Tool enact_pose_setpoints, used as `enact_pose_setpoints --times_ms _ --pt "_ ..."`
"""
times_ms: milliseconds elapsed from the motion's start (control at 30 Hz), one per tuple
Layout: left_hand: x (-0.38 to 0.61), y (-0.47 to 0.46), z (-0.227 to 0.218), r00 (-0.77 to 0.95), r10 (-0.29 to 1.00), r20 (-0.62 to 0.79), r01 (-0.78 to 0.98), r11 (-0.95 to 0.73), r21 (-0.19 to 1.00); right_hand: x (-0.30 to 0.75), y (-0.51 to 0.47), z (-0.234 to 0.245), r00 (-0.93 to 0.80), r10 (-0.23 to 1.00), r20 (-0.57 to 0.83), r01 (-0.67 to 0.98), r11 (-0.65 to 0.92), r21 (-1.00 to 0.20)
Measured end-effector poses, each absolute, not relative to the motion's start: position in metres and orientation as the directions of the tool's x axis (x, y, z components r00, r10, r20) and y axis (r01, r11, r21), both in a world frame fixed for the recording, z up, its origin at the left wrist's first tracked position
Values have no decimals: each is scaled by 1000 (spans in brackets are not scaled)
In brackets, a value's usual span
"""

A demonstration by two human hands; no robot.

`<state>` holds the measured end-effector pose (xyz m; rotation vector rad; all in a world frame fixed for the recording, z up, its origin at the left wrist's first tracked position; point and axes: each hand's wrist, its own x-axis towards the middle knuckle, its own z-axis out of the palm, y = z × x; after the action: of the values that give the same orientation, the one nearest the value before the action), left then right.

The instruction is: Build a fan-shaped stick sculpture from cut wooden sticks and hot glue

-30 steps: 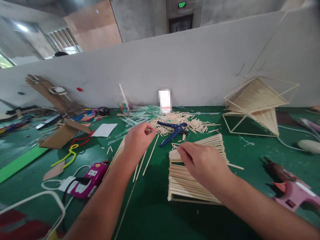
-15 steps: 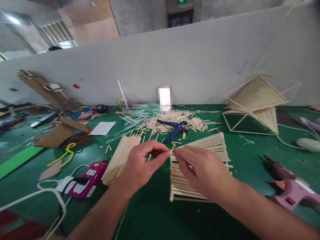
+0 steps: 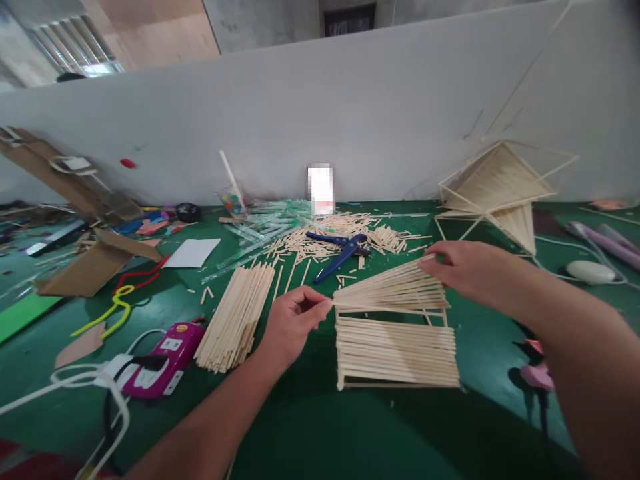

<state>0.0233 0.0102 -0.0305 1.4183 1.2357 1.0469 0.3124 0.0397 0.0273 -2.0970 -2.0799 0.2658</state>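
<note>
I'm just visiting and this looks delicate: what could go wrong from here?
The left hand and right hand are at opposite sides of the slatted stick panel; pressing too hard might snap or loosen a stick. The bundle of sticks lies close to the left forearm, so a sideways swing could scatter it. The pink tool, partly hidden by the right forearm, might get bumped.
</note>
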Motion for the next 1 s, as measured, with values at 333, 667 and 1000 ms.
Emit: enact_pose_setpoints --times_ms 333,667,1000 --pt "13 12 -25 102 995 21 243 -45 969 289 44 22 -62 993 98 934 93 -345" --pt "4 10 -38 112 993 -22 278 -10 960 348 -23 -9 -42 996 80 952 64 -299" --pt "8 16 -43 54 999 -2 198 -9 980 328 -23 -52 -364 929 -74 887 320 -333"
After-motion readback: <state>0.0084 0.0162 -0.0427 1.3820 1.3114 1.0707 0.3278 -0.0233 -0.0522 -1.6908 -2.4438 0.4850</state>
